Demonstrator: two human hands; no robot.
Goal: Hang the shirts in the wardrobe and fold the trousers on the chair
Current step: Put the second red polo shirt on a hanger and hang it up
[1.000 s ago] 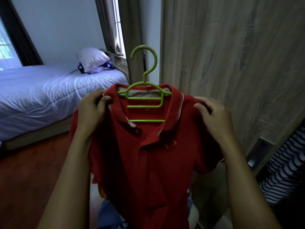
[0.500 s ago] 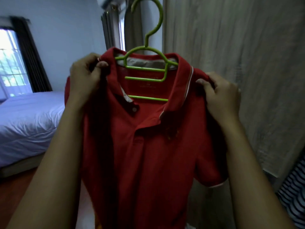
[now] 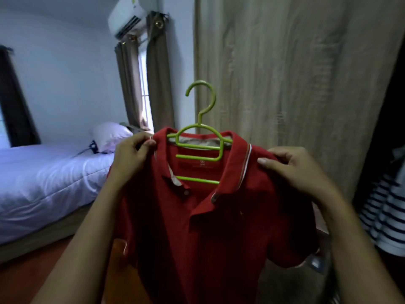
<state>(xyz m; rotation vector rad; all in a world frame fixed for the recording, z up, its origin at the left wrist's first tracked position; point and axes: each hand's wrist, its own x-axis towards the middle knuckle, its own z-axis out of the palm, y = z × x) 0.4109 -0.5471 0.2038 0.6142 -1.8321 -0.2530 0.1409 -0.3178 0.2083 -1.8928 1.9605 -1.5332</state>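
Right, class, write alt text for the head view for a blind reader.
The left hand and right hand grip a red polo shirt by its shoulders, on a green hanger, before a wooden wardrobe door. A bed stands left.

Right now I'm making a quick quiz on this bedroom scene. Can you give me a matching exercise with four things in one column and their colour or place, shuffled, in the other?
Things:
1. hanger
2. polo shirt
3. pillow
4. striped garment

Colour or place:
A. on the bed
B. red, gripped at both shoulders
C. green, hook free in the air
D. at the far right edge

Pairs: 1-C, 2-B, 3-A, 4-D
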